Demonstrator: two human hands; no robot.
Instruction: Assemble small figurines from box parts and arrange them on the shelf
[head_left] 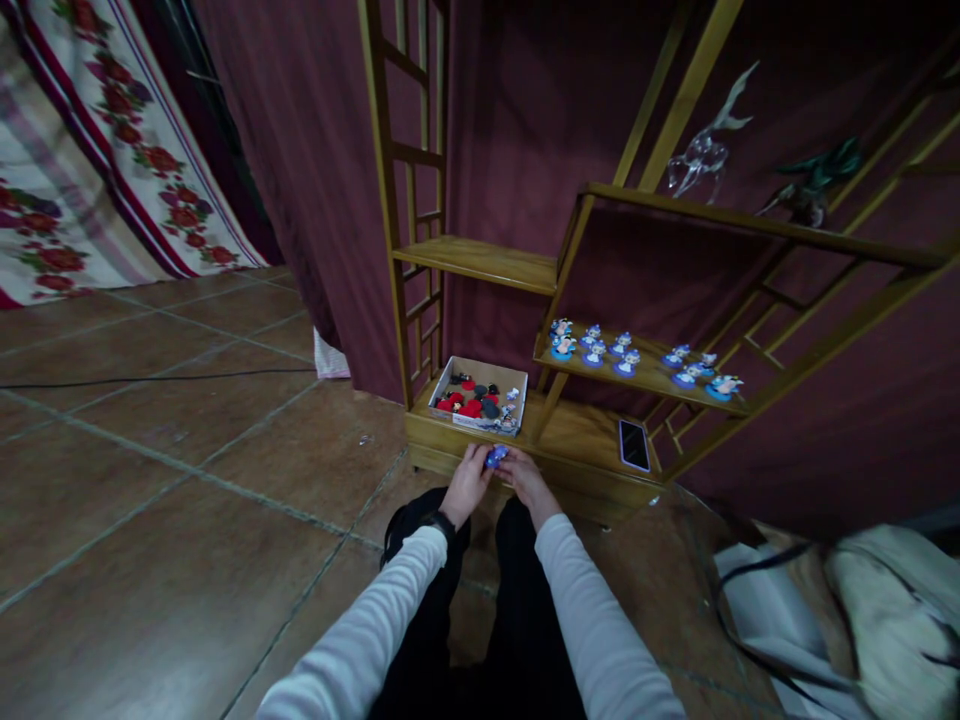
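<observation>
Low on the near edge of the shelf unit's base board [577,428], my left hand [466,483] and right hand [527,480] meet, the fingertips of both pinching one small blue figure [496,456] between them. The figure is glossy and rounded; its detail is too small to read. My sleeves are pale knit, and my knees in black cloth sit below them.

Just beyond the hands stands an open cardboard box [465,418], shallow and rectangular, holding a loose heap of red and dark pieces [471,400]. To the right on the same board lies a phone [634,444], flat, dark and face up.

The middle shelf [645,380] carries a row of like figures [611,350], white on round blue bases, standing upright in loose pairs. On the top shelf stand a clear glass deer [705,150] and, further right, a dark green ornament [817,180] of unclear shape.

The unit is of smooth, honey-coloured wood with slender square rails. Behind it hangs a maroon curtain [315,150] in soft folds; far left hangs a floral cloth [97,150], red blooms on cream. The floor [187,480] is of large brown tiles with pale grout, crossed by a thin black cable [150,379]. Crumpled pale bags [847,610] lie near right.
</observation>
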